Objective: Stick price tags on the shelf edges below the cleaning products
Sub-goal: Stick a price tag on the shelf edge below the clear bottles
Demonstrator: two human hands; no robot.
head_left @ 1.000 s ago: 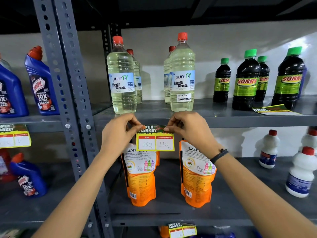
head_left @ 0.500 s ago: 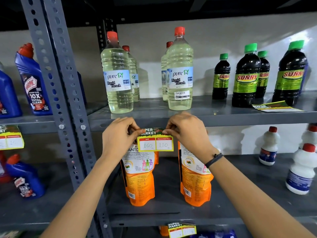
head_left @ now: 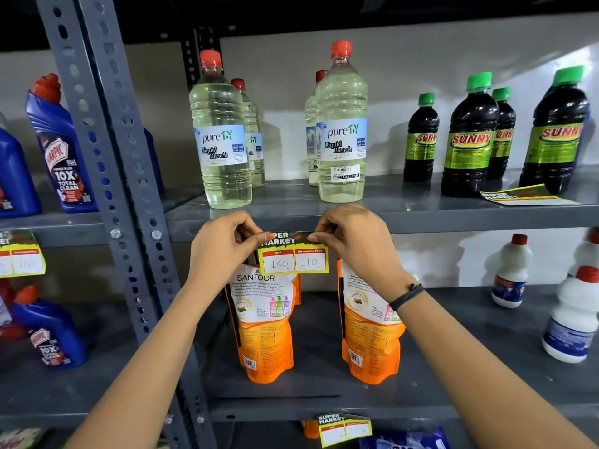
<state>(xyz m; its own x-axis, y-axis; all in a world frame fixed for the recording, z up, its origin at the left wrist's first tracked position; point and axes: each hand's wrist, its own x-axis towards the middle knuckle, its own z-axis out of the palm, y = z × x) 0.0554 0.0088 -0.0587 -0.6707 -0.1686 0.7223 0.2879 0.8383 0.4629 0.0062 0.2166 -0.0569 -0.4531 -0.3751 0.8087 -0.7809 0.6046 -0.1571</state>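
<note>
Both hands are pinching the price tag (head_left: 293, 256) by its top corners, my left hand (head_left: 223, 244) closed on the left corner and my right hand (head_left: 351, 236) closed on the right one, and I am holding its green header against the shelf edge (head_left: 453, 222) just below the two front liquid bleach bottles (head_left: 342, 131). I am judging the tag to be thin printed card or sticker paper: very light, limp enough to curl, easy to crease, so I am keeping hold at the upper corners, where the header is meeting the metal and the yellow part is hanging free. Its header is reading "SUPER MARKET", with red boxes marked "MRP" and "Discounted Price" and handwritten 160 and 110. Above the tag, the clear bottles are showing "pureTY Liquid Bleach", one with a "BUY 1 GET 1 FREE" sticker. Right of the tag, dark bottles (head_left: 470, 140) are reading "SUNNY", with another tag (head_left: 525, 196) lying flat beside them. Below it, an orange pouch (head_left: 264, 319) is reading "SANTOOR"; far left, blue bottles (head_left: 60, 150) are reading "HARPIC 10X TOTAL CLEAN".
</note>
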